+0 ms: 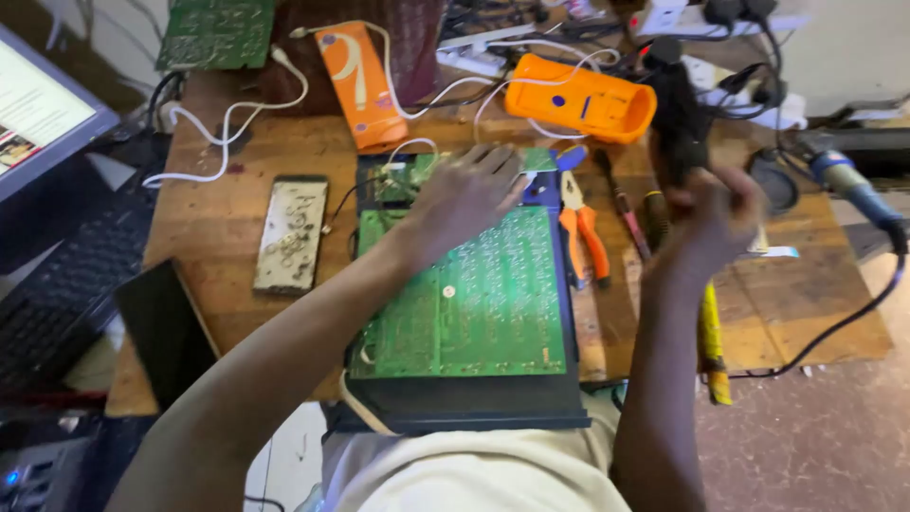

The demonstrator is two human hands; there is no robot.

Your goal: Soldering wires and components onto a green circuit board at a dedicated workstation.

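A large green circuit board [483,303] lies in a black case [474,408] on the wooden table [218,237], right in front of me. My left hand [464,194] rests flat on the board's far end, fingers spread. To the right of the case, my right hand [711,218] is raised and closed around a black tool [678,114] whose dark body sticks up past my fingers. The picture is blurred, so the tool's kind is unclear.
Orange-handled pliers [583,232] and a screwdriver [621,204] lie beside the board. An orange meter case [578,100], a yellow-handled tool [711,341], a tray of screws [292,232], white cables, a power strip [682,19], a second green board [216,33], a keyboard [57,284] and a monitor [38,104] surround the case.
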